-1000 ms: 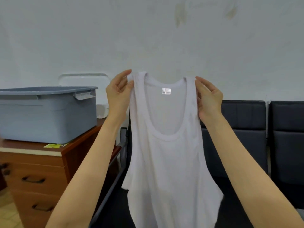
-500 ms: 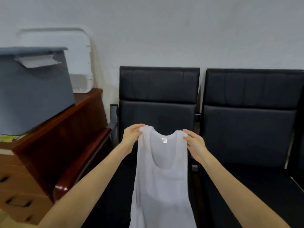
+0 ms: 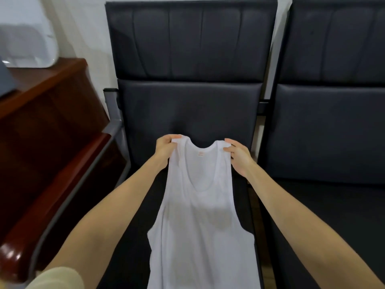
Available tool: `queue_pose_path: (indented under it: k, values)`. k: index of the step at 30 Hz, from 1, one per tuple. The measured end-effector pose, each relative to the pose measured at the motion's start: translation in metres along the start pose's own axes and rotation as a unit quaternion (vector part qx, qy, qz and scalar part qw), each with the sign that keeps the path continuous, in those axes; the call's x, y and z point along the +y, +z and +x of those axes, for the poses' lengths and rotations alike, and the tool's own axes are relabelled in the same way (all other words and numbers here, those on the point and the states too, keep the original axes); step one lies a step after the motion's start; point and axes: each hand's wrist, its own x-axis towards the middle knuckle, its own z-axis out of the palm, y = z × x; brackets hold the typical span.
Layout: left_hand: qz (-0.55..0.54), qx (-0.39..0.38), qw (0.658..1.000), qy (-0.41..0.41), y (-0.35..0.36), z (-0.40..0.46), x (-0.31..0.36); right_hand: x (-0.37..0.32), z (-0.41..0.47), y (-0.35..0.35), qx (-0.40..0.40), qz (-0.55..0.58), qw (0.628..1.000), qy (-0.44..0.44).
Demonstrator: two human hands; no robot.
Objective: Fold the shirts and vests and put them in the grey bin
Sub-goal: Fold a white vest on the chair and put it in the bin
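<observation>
A white sleeveless vest (image 3: 200, 222) hangs spread out in front of me over the seat of a black chair (image 3: 187, 107), its neckline up and a small label showing inside the collar. My left hand (image 3: 165, 148) pinches the left shoulder strap. My right hand (image 3: 237, 156) pinches the right strap. The vest's lower hem runs out of the bottom of the view. Only a dark corner of the grey bin (image 3: 5, 82) shows at the far left edge.
A red-brown wooden cabinet (image 3: 48, 105) stands at the left, with a white object (image 3: 27, 42) on top against the wall. The chair's wooden armrest (image 3: 52, 201) lies between cabinet and seat. A second black chair (image 3: 333, 122) stands at the right.
My view has dropped and swung right, away from the bin. Both hands have lowered the vest from head height toward the chair seat, still holding the straps.
</observation>
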Motion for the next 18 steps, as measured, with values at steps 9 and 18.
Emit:
queue_pose_path:
  k: [9, 18]
  values:
    - [0.089, -0.032, 0.993, -0.072, -0.005, 0.038, -0.065, 0.06, 0.028, -0.004, 0.051, -0.108, 0.99, 0.08]
    - [0.309, -0.086, 0.947, -0.011, -0.027, 0.04, -0.1, 0.066, 0.022, -0.019, 0.046, -0.296, 0.953, 0.044]
